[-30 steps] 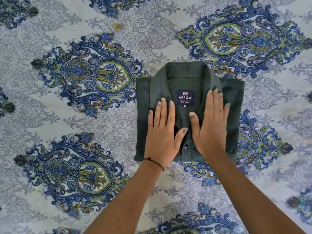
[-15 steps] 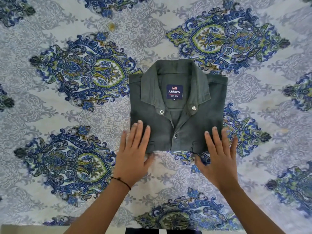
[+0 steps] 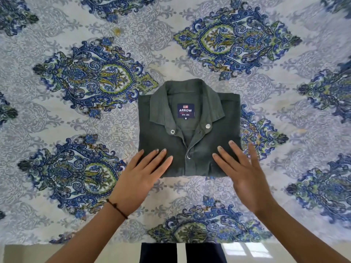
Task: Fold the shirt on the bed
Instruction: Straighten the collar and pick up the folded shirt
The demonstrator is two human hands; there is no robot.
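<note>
A dark green shirt lies folded into a neat square in the middle of the bed, collar up, with a blue label reading ARROW inside the neck. My left hand is flat and open over the shirt's near left corner, fingers spread. Over the near right corner is my right hand, also open, fingertips over the fabric and slightly blurred. Neither hand holds the cloth.
The bed is covered by a pale sheet with blue and green paisley medallions. Its near edge runs along the bottom, with light floor and my dark trousers below it.
My hands slid from the shirt's chest down to its near corners, uncovering the collar and snaps. The view pulled back, so the bed edge and floor now show.
</note>
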